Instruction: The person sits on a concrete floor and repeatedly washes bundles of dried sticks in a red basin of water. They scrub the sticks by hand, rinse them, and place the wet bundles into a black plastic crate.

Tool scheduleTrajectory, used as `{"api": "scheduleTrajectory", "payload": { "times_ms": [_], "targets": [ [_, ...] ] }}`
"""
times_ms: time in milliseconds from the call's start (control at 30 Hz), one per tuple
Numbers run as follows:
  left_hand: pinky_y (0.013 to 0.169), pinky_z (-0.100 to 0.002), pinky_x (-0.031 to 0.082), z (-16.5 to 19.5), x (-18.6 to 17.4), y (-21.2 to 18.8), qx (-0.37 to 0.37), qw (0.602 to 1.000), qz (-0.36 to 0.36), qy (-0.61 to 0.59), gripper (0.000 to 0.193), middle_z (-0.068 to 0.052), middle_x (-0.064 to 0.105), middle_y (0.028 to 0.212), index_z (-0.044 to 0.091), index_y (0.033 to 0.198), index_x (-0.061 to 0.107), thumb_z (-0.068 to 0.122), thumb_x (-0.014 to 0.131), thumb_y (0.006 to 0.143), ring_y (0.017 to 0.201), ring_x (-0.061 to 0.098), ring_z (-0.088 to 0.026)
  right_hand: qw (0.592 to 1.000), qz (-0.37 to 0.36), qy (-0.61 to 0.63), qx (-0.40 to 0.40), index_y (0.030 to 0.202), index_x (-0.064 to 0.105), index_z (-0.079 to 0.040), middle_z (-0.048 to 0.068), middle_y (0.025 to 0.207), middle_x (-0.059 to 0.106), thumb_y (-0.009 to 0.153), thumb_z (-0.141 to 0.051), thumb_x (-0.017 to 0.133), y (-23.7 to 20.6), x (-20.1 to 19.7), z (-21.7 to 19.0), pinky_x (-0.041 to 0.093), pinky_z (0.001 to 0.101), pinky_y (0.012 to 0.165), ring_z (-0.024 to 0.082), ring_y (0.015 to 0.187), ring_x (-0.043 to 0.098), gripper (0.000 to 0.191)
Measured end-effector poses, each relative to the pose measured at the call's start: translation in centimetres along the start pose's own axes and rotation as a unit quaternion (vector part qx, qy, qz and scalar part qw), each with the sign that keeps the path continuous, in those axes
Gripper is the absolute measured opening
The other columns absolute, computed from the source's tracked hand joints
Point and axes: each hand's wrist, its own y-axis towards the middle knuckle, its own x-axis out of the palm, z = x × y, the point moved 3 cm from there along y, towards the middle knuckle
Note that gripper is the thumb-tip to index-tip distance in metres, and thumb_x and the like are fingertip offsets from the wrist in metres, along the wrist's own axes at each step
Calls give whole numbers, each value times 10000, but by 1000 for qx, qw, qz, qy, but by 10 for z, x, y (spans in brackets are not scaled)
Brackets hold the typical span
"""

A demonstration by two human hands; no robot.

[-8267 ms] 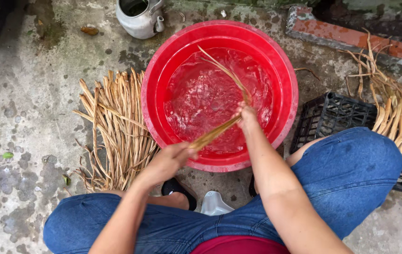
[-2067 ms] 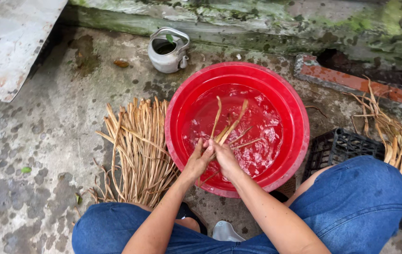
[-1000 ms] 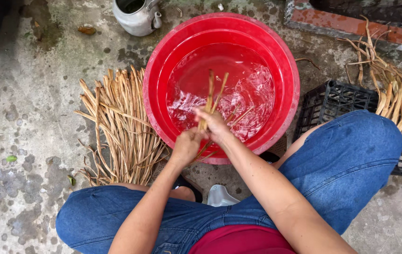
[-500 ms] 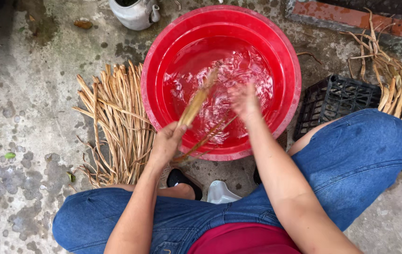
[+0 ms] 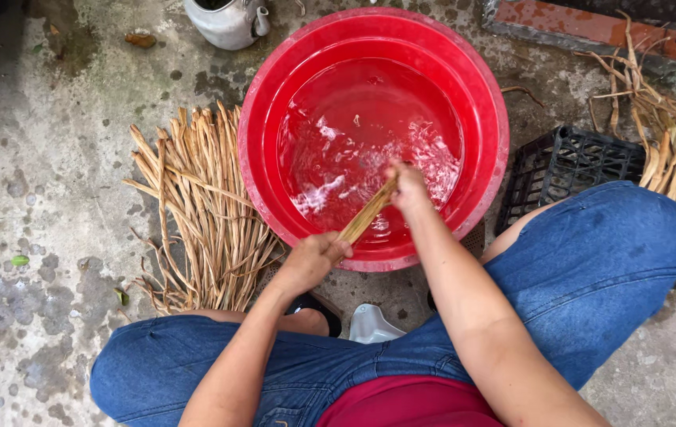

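Wet, mottled concrete ground (image 5: 30,237) outdoors, seen from above, w/ a person crouched over it in blue jeans & a dark red top.

Red plastic basin (image 5: 487,119) sits just ahead of the knees, partly filled w/ water; surface rippled & splashing toward the near side.

Left hand (image 5: 312,259) is at the basin's near rim, fingers curled tight around the lower end of a tan dried stalk (image 5: 366,215). Right hand (image 5: 409,187) is over the water inside the basin, fingers closed on the stalk's upper end. Stalk runs diagonally between both hands, slanting up-right from rim to water; upper tip hidden by the right hand.

Pile of dried stalks (image 5: 203,213) lies fanned on the concrete to the left of the basin, touching its side, thin ends spread toward the left knee.

Black plastic crate (image 5: 583,162) is to the right, partly behind the right knee. Second bundle of stalks (image 5: 670,150) rests on the crate's far right part, ends trailing up onto the ground.

Grey metal kettle (image 5: 227,20) stands at the top edge, just beyond the basin. Reddish brick edge (image 5: 591,24) runs along top right. Small white object shows btwn the legs; can't tell what it is.
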Motion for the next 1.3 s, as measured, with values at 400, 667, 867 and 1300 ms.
{"api": "scheduleTrajectory", "payload": {
  "times_ms": [400,667,867,1300],
  "targets": [
    [640,-316,522,18,-80,9,-30,997,39,-53,300,-23,698,732,118,1095,768,326,569,1008,667,641,-162,591,-217,-652,-423,1520,477,-289,86,1668,86,755,49,722,-78,81,1,301,481,1171,284,1498,80,872],
    [754,-303,580,36,-113,11,122,953,269,64,292,-100,687,1006,110,1308,674,138,588,1030,857,646,-169,765,-214,-516,-321,1229,625,-112,36,971,758,1040,-69,396,-20,72,-30,481,303,887,118,932,686,300],
    [809,-323,609,6,-132,27,66,928,367,5,333,-118,650,1193,130,1335,645,114,632,1002,968,659,-189,873,98,-434,-200,1189,523,-74,67,881,612,1046,-110,506,55,-5,-63,571,313,619,182,731,636,149],
    [904,-402,570,2,-51,100,24,996,74,33,387,-121,728,1176,124,1311,647,227,674,938,978,730,-285,754,-3,-653,-76,1386,526,-40,215,1167,675,1038,-133,480,72,23,6,562,382,752,272,931,705,364]
  ]
}}
